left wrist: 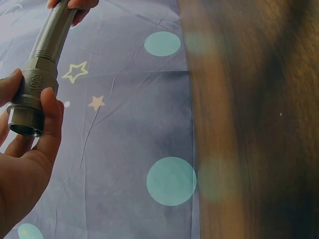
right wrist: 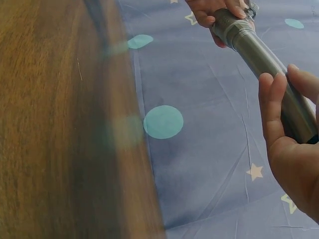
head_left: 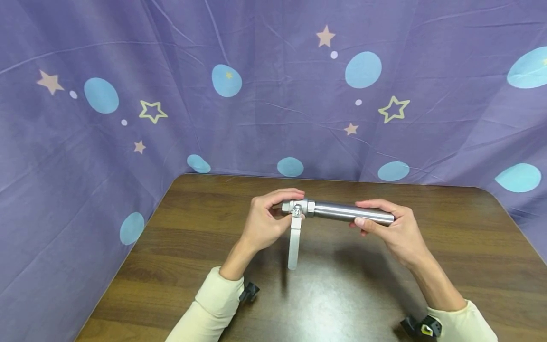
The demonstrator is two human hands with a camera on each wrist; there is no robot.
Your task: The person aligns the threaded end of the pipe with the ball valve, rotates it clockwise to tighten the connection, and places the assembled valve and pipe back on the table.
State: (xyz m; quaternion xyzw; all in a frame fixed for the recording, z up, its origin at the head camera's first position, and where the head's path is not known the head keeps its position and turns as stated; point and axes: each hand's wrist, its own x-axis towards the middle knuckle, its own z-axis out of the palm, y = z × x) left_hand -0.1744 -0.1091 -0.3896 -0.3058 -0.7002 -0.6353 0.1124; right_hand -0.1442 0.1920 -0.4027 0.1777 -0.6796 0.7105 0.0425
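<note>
A metal ball valve (head_left: 301,206) with a long flat lever handle (head_left: 294,244) is joined to a straight steel pipe (head_left: 337,211). My left hand (head_left: 267,221) grips the valve body, thumb in front and fingers over the top and behind. The lever points down toward the front of the table. Around the pipe's far right end, my right hand (head_left: 395,232) curls its fingers and thumb. Both hands hold the assembly above the table, nearly level. In the left wrist view, the valve's open threaded end (left wrist: 26,127) faces the camera, with raised lettering on the body.
A brown wood-grain table (head_left: 188,223) lies beneath, its surface glossy near the front. A purple curtain (head_left: 273,118) with blue spots and stars hangs along the table's back and left edges. Black wrist-camera mounts sit by the left cuff (head_left: 249,291) and the right cuff (head_left: 431,327).
</note>
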